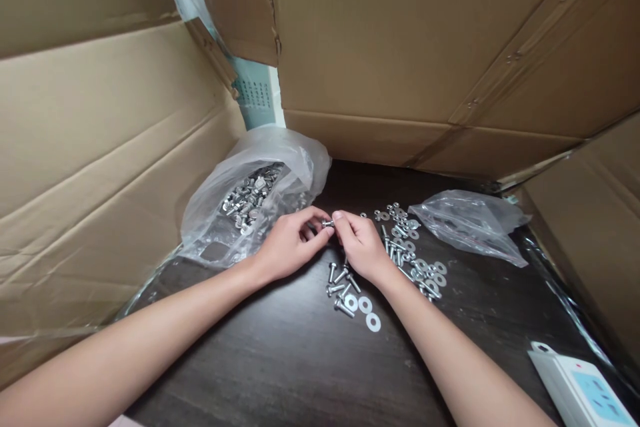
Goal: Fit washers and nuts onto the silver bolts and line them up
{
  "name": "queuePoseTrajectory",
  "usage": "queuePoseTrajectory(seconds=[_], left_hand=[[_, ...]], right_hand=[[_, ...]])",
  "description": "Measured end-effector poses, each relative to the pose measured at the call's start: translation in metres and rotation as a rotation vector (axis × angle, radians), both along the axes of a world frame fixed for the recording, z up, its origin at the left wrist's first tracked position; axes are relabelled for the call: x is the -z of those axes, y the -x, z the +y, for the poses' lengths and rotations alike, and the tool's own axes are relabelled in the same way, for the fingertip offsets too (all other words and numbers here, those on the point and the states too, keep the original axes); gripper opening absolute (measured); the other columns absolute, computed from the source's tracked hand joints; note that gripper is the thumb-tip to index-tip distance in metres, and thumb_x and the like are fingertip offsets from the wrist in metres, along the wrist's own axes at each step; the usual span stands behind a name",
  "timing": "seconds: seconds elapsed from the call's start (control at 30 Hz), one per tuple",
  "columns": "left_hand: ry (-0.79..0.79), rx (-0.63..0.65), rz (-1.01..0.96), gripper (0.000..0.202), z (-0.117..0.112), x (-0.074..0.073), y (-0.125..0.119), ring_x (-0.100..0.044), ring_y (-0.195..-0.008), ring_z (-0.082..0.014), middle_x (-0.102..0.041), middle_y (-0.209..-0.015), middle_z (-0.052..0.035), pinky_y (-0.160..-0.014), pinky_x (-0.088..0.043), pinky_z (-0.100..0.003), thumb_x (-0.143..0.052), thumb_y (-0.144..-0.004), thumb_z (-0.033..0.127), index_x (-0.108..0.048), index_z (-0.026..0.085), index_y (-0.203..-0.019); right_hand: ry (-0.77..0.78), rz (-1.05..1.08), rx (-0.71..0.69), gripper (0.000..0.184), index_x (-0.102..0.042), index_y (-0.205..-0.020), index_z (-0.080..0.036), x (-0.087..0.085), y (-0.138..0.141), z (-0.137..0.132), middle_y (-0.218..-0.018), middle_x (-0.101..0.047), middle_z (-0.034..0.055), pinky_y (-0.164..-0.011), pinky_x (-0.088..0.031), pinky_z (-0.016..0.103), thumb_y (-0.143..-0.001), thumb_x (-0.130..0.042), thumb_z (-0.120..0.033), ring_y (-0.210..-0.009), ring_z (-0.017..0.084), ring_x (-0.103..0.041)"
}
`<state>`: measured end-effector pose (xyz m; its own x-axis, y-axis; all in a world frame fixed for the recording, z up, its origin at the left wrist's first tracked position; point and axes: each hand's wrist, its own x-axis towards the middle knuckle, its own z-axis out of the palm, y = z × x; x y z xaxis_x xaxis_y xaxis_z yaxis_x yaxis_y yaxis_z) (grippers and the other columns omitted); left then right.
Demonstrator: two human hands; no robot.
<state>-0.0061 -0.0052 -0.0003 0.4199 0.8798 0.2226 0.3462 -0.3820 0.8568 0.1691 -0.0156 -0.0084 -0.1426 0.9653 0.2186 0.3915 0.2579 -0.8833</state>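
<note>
My left hand (pixel 295 240) and my right hand (pixel 361 243) meet over the middle of the dark table, fingertips almost touching. Between them is a small metal bolt (pixel 327 223), pinched by the fingers of both hands; its far end is hidden by the right fingertips. Just below the hands lies a loose group of bolts (pixel 344 290) with a few flat washers (pixel 365 305) beside it. A larger spread of bolts, nuts and washers (pixel 400 240) lies right of my right hand. Left of my left hand, an open plastic bag (pixel 200 217) holds many metal fasteners (pixel 250 197).
Cardboard walls (pixel 380 40) enclose the dark table (pixel 260 360) at the back and both sides. A crumpled clear plastic bag (pixel 470 213) lies at the right rear. In the near right corner is a white power strip (pixel 580 380).
</note>
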Motion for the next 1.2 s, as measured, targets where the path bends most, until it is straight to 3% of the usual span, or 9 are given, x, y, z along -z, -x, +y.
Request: queuePoseTrajectory(seconds=[0.2, 0.37, 0.43, 0.5, 0.6, 0.77, 1.0, 1.2], left_hand=[[0.022, 0.031, 0.055, 0.023, -0.0005, -0.0031, -0.0012, -0.067, -0.07, -0.0158, -0.074, -0.082, -0.0027, -0.066, -0.051, -0.027, -0.056, -0.1, 0.036, -0.068, 0.017, -0.103], [-0.013, 0.057, 0.132, 0.038, -0.0017, -0.0046, 0.003, -0.065, -0.066, -0.016, -0.07, -0.072, -0.0017, -0.069, -0.049, -0.031, -0.042, -0.105, 0.035, -0.064, 0.018, -0.079], [0.009, 0.062, 0.092, 0.034, -0.0017, -0.0044, 0.004, -0.067, -0.068, -0.0161, -0.071, -0.074, -0.0017, -0.072, -0.05, -0.032, -0.04, -0.105, 0.032, -0.066, 0.018, -0.089], [0.029, 0.058, 0.046, 0.024, -0.0017, -0.0036, 0.0036, -0.068, -0.067, -0.0158, -0.074, -0.081, -0.002, -0.071, -0.053, -0.031, -0.046, -0.102, 0.03, -0.065, 0.018, -0.11], [0.001, 0.048, 0.026, 0.033, -0.0017, -0.0015, 0.0013, -0.066, -0.063, -0.014, -0.074, -0.086, -0.0014, -0.063, -0.052, -0.027, -0.061, -0.093, 0.03, -0.059, 0.019, -0.124], [-0.032, 0.039, 0.089, 0.016, -0.001, -0.0006, -0.0014, -0.062, -0.062, -0.0135, -0.07, -0.076, -0.0004, -0.06, -0.047, -0.025, -0.061, -0.094, 0.033, -0.064, 0.018, -0.092], [-0.072, 0.048, 0.257, 0.034, 0.0009, -0.0026, 0.0001, -0.049, -0.056, -0.0141, -0.055, -0.061, 0.0022, -0.057, -0.035, -0.028, -0.046, -0.101, 0.036, -0.053, 0.019, -0.071], [-0.114, 0.078, 0.302, 0.044, 0.0021, 0.0005, 0.0015, -0.049, -0.057, -0.0161, -0.054, -0.061, 0.0008, -0.059, -0.033, -0.03, -0.031, -0.107, 0.038, -0.047, 0.021, -0.069]], right_hand=[[-0.018, -0.007, 0.038, 0.049, -0.041, -0.064, -0.022, 0.0022, -0.001, 0.0007, -0.059, -0.041, -0.0025, -0.055, -0.03, 0.028, -0.103, -0.041, -0.051, -0.057, 0.014, -0.039], [0.015, 0.004, 0.029, 0.048, -0.041, -0.063, -0.022, 0.0033, -0.0026, 0.0015, -0.06, -0.043, -0.0021, -0.057, -0.032, 0.029, -0.103, -0.04, -0.049, -0.057, 0.014, -0.042], [0.024, 0.019, 0.024, 0.048, -0.041, -0.063, -0.022, 0.0033, -0.0027, 0.0019, -0.06, -0.043, -0.0023, -0.057, -0.033, 0.029, -0.103, -0.04, -0.049, -0.057, 0.014, -0.042], [0.024, 0.029, 0.022, 0.047, -0.041, -0.064, -0.023, 0.0028, -0.0023, 0.0019, -0.06, -0.042, -0.0024, -0.056, -0.032, 0.029, -0.103, -0.04, -0.049, -0.057, 0.014, -0.041], [0.017, 0.026, -0.007, 0.046, -0.041, -0.064, -0.022, 0.0012, -0.001, 0.0015, -0.061, -0.041, -0.0024, -0.056, -0.031, 0.028, -0.101, -0.041, -0.05, -0.058, 0.014, -0.039], [-0.001, -0.014, -0.04, 0.044, -0.038, -0.063, -0.022, -0.0002, 0.0006, 0.001, -0.06, -0.037, -0.0031, -0.056, -0.028, 0.028, -0.1, -0.042, -0.046, -0.058, 0.013, -0.035], [-0.024, -0.038, -0.043, 0.043, -0.036, -0.064, -0.022, -0.0006, 0.0018, 0.0008, -0.06, -0.037, -0.0031, -0.056, -0.029, 0.028, -0.101, -0.04, -0.043, -0.058, 0.013, -0.035], [-0.035, -0.032, -0.082, 0.044, -0.036, -0.065, -0.023, 0.0002, 0.0013, -0.0007, -0.061, -0.039, -0.0028, -0.058, -0.03, 0.029, -0.103, -0.04, -0.045, -0.059, 0.014, -0.037]])
